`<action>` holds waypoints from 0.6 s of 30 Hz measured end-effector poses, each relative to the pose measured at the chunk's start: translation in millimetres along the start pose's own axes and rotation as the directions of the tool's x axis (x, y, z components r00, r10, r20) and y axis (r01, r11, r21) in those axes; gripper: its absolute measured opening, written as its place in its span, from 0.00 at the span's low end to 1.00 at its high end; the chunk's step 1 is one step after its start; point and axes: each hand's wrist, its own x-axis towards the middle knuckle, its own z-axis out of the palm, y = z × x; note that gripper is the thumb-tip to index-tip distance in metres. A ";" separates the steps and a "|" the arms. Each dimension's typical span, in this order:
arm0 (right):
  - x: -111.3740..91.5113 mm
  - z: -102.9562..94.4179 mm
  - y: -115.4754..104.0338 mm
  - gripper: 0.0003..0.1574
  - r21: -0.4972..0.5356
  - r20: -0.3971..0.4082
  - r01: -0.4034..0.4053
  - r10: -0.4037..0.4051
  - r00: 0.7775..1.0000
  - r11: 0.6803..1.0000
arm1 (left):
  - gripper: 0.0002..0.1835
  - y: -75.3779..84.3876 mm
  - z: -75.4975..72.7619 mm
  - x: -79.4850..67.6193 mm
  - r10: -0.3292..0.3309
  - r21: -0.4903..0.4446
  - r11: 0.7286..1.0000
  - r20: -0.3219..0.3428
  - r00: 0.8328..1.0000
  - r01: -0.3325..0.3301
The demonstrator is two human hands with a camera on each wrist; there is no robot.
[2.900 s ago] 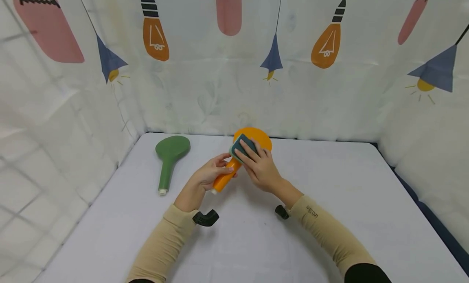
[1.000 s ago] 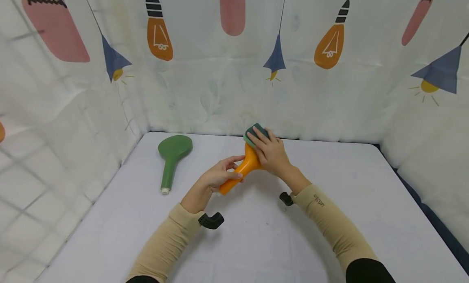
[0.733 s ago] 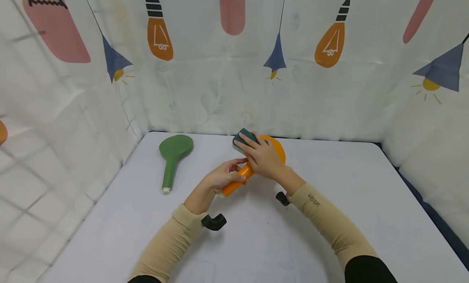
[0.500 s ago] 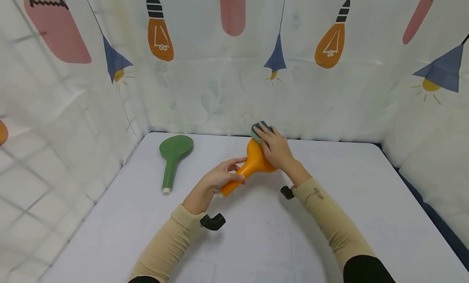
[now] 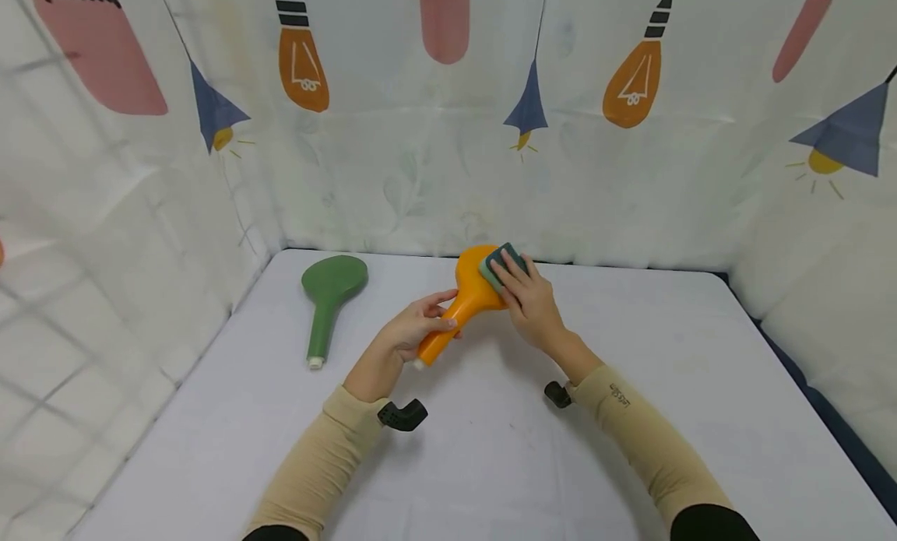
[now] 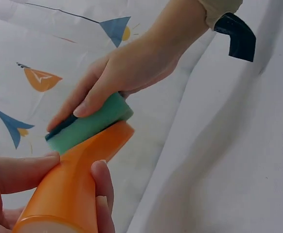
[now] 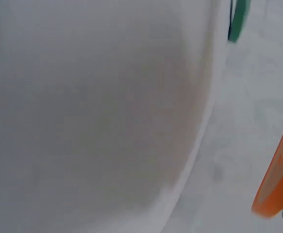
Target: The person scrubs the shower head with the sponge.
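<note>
My left hand grips the handle of an orange handheld shower head, thumb on one side and fingers on the other. The shower head is raised above the table, its round end tilted away from me. My right hand holds a sponge, dark on top and light green below, against the right part of the round end. In the left wrist view, the light side of the sponge lies along the orange surface. The right wrist view shows only an edge of the shower head, with the right hand mostly out of frame.
A green handheld shower head with a white end lies on the white table, left of my left hand. A pale curtain printed with lamps and bulbs stands behind the table's back edge. Black curved pieces stick out at both wrists.
The sponge has gone back and forth over the orange round end and now sits lower, on its right part. The shower head has shifted slightly up and left, showing more of its round end.
</note>
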 end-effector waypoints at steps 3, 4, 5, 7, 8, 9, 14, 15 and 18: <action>-3.4 5.6 -15.1 0.25 -0.043 0.002 0.164 -0.164 0.986 0.985 | 0.35 0.3 -1.8 1.0 0.008 -0.015 1.000 -0.016 1.000 -0.008; -4.0 6.6 -18.8 0.24 -0.058 0.008 0.200 -0.200 0.980 0.978 | 0.35 0.7 -2.1 1.2 0.015 -0.022 1.000 -0.014 1.000 -0.015; -4.1 6.7 -22.1 0.24 -0.070 0.016 0.228 -0.228 0.974 0.971 | 0.35 1.3 -2.3 1.2 0.020 -0.029 0.999 -0.013 1.000 -0.020; -3.0 6.3 -23.6 0.24 -0.081 0.028 0.273 -0.272 0.962 0.959 | 0.35 2.6 -2.7 0.9 0.030 -0.042 0.999 -0.012 0.999 -0.030; -2.3 5.5 -22.4 0.24 -0.088 0.033 0.288 -0.286 0.958 0.954 | 0.35 3.1 -3.0 0.7 0.033 -0.051 0.998 -0.012 0.999 -0.034; -1.8 4.8 -19.8 0.25 -0.097 0.038 0.295 -0.293 0.955 0.950 | 0.35 3.8 -3.2 0.4 0.037 -0.057 0.998 -0.012 0.999 -0.038; -2.2 -0.4 3.5 0.25 -0.073 -0.009 0.233 -0.234 0.972 0.970 | 0.35 5.5 -5.7 -2.6 0.024 -0.080 0.996 -0.021 1.000 -0.025; -2.1 -1.3 8.4 0.24 -0.050 -0.034 0.195 -0.197 0.980 0.980 | 0.35 5.8 -6.2 -3.5 0.019 -0.085 0.996 -0.022 1.000 -0.021; -2.2 -4.9 18.4 0.26 0.046 -0.110 0.064 -0.059 0.992 0.997 | 0.35 6.3 -7.5 -6.3 0.008 -0.107 0.994 -0.019 1.000 -0.010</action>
